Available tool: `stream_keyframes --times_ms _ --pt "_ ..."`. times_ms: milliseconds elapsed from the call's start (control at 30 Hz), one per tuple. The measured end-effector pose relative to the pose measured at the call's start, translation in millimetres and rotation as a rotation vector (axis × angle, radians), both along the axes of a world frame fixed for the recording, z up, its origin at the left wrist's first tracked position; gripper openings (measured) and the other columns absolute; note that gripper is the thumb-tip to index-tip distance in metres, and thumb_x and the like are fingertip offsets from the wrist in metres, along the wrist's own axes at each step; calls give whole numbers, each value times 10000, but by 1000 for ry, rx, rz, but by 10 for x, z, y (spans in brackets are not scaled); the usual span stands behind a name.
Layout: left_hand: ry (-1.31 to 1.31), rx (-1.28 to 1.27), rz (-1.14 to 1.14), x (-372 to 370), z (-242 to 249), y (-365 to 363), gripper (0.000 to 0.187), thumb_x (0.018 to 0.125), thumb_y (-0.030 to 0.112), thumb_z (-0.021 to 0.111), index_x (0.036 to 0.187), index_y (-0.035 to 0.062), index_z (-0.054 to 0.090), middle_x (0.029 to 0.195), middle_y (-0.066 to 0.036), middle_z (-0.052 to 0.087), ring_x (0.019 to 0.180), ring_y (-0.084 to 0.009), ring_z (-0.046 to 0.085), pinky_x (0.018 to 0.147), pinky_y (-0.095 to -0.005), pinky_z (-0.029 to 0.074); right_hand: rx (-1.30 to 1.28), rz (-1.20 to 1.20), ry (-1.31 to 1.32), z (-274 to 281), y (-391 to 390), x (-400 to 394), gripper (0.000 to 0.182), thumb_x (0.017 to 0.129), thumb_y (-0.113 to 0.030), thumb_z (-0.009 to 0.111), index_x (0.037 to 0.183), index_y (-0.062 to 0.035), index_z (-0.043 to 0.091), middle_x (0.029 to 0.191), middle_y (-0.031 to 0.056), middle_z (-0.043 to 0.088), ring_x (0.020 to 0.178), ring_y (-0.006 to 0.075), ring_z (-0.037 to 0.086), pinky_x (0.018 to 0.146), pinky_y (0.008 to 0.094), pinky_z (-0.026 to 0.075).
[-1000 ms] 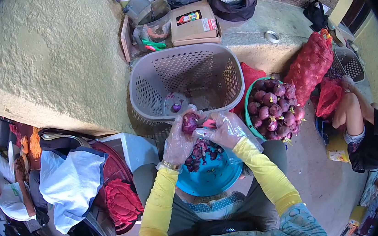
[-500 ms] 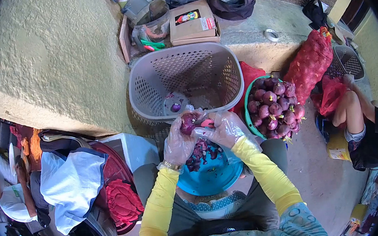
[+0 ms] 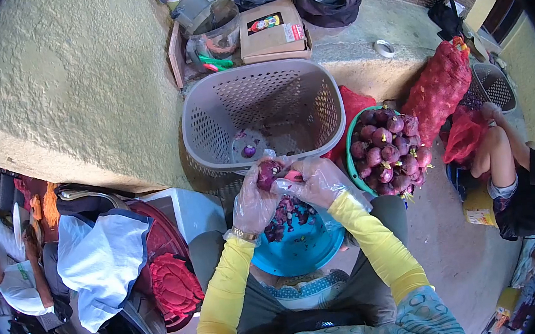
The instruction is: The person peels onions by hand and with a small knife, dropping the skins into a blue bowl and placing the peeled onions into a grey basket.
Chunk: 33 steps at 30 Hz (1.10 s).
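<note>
In clear plastic gloves, both of my hands meet above a blue basin (image 3: 268, 265). My left hand (image 3: 250, 206) is closed around a red onion (image 3: 269, 172). Close against the onion, my right hand (image 3: 321, 183) grips a small red-handled knife (image 3: 294, 176); its blade is mostly hidden by the fingers and the onion. Dark purple onion skins (image 3: 286, 220) lie in the basin below. Just beyond my hands is a grey perforated basket (image 3: 258, 80) with a peeled onion (image 3: 249, 150) and some skin scraps inside.
A green-rimmed tub (image 3: 350, 165) heaped with red onions stands to the right, beside a full red mesh sack (image 3: 439, 93). A cardboard box (image 3: 273, 33) sits on the ledge behind the basket. One person (image 3: 524, 185) sits at right, another (image 3: 22, 284) at far left.
My hands stay almost in the same place, with the onion turned slightly in my left hand. At right, the seated person's hand has shifted a little near the red mesh.
</note>
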<state>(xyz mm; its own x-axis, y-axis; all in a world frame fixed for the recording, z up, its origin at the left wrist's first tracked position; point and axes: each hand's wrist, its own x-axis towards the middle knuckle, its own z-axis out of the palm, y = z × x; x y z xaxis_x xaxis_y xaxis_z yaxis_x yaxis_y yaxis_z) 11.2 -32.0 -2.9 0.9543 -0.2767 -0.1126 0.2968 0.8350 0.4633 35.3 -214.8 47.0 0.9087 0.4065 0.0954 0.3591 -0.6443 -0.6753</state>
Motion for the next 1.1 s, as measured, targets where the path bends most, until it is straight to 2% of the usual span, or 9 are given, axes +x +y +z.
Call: stream_keyframes --times_ms 133,233,300,333,400,633,767,867,1100 --pt "-5 -111 -32 9 73 -23 400 1047 280 483 1349 19 507 1278 -153 577 1211 -286 552 1093 -446 428 -8 1 178 105 -6 -3 582 864 -581 665 1217 -119 692 846 194 701 828 358 698 718 441 543" --pt "-29 -105 -41 5 101 -31 401 1036 256 516 1374 40 492 1270 -136 579 1196 -270 557 1094 -450 423 72 4 240 127 -19 18 578 865 -605 651 1097 -81 722 813 203 692 780 374 688 697 449 533" --pt "-30 -94 -39 -4 95 -16 403 1030 241 529 1383 50 486 1269 -131 580 1198 -267 557 1092 -447 426 46 21 216 83 -40 27 582 860 -621 640 905 -47 729 763 209 677 718 391 672 667 463 526" --pt "-32 -84 -36 -6 88 -8 409 1024 227 543 1392 60 481 1268 -126 580 1200 -264 556 1089 -445 430 45 21 215 -16 -48 40 582 860 -621 640 905 -47 729 763 209 677 718 391 672 667 463 526" --pt "-26 -45 -28 -2 42 20 405 1024 224 546 1393 70 483 1267 -120 582 1206 -263 556 1088 -449 432 -41 47 -73 -187 -27 52 602 860 -632 626 769 -41 700 706 203 659 680 399 659 636 468 523" --pt "27 143 2 -14 95 82 404 1012 222 586 1380 80 496 1271 -103 588 1243 -289 554 1106 -459 428 -139 268 -96 -144 -26 -54 594 844 -684 591 727 -115 714 656 153 640 627 340 660 607 475 516" --pt "-26 80 72 59 -17 95 385 995 222 621 1333 65 525 1254 -106 593 1239 -319 559 1124 -460 413 -274 415 -150 -123 18 -149 663 811 -757 556 724 -118 707 652 137 631 626 343 648 587 465 503" --pt "-24 52 92 69 11 102 360 990 233 633 1288 50 548 1232 -111 597 1233 -335 564 1135 -473 400 -295 401 -184 -202 0 -139 676 785 -777 571 736 -115 705 660 127 637 627 339 651 582 466 501" --pt "18 173 45 54 -23 130 336 1005 253 614 1260 49 536 1183 -91 598 1071 -258 605 990 -430 506 -201 245 -237 -139 -132 -36 675 730 -791 620 762 -120 694 656 113 637 624 337 654 572 467 499"
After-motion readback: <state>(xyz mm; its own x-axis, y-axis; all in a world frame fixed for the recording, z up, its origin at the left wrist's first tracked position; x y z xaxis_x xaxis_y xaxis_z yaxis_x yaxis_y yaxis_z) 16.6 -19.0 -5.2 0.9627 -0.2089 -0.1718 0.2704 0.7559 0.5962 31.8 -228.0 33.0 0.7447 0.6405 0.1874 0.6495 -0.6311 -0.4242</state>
